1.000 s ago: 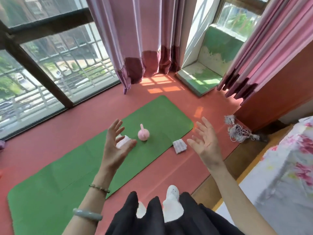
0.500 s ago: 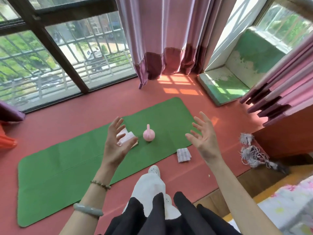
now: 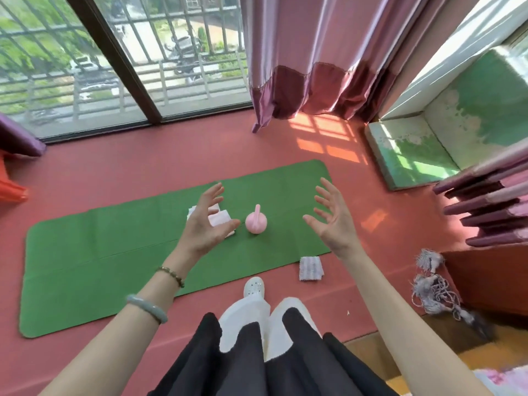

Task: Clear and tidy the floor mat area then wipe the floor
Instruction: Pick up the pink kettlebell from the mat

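Observation:
A green floor mat (image 3: 114, 252) lies flat on the red floor (image 3: 143, 167). On its middle stands a small pink kettlebell (image 3: 256, 221). A folded white-pink cloth (image 3: 220, 217) lies just left of it, partly hidden behind my left hand (image 3: 205, 224). A striped folded cloth (image 3: 310, 268) lies on the floor at the mat's near right edge. Both hands are raised in the air above the mat, fingers spread and holding nothing. My right hand (image 3: 333, 218) hovers to the right of the kettlebell.
Curtains (image 3: 308, 58) hang at the back and at the right. A green-painted ledge (image 3: 405, 155) sits in the corner. A tangle of tasselled cord (image 3: 434, 290) lies by a dark cabinet (image 3: 491, 281). An orange object (image 3: 11, 190) is at the far left. My white shoe (image 3: 253, 287) touches the mat edge.
The view has swung left and moved closer, bringing the mat square in front. Both hands stay raised with fingers spread and now frame the kettlebell.

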A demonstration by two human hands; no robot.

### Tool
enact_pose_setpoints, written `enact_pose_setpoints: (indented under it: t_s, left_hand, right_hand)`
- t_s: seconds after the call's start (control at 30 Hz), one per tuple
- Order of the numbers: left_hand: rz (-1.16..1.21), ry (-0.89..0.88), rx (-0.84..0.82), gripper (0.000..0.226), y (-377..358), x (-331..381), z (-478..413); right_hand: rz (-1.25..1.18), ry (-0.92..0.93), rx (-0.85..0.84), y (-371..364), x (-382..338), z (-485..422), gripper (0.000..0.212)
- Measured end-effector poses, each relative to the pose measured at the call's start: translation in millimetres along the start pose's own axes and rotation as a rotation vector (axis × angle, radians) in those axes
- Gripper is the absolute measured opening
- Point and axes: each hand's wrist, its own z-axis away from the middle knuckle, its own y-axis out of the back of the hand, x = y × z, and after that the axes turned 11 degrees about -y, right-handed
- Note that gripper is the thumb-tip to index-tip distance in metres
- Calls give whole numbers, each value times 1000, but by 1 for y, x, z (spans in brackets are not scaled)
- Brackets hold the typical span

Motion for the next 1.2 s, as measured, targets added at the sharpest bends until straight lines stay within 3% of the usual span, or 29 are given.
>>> enact_pose_setpoints:
  t_s: [0.33, 0.43, 0.63, 0.97, 1.13, 1.2]
  left_hand:
    - [-60, 141, -51, 78, -34, -90, -50]
    - [-108, 230, -61, 81, -58, -148, -62]
    - [-277, 367, -254, 82, -130, -292, -75]
    - [-370, 323, -295, 72, -261, -530, -120]
    - [-316, 268, -267, 70, -307, -614, -126]
    - [-272, 249, -252, 58, -315, -634, -128]
  right_hand:
    - [264, -5, -151, -24, 44, -131, 71]
    - [406, 17, -237, -43, 81, -185, 69]
    - [696, 113, -409, -82, 185, -280, 67]
    - [1008, 323, -544, -168, 388, -447, 59]
    - [1089, 431, -587, -213, 456, -508, 54]
    - [1142, 472, -623, -223, 474, -524, 54]
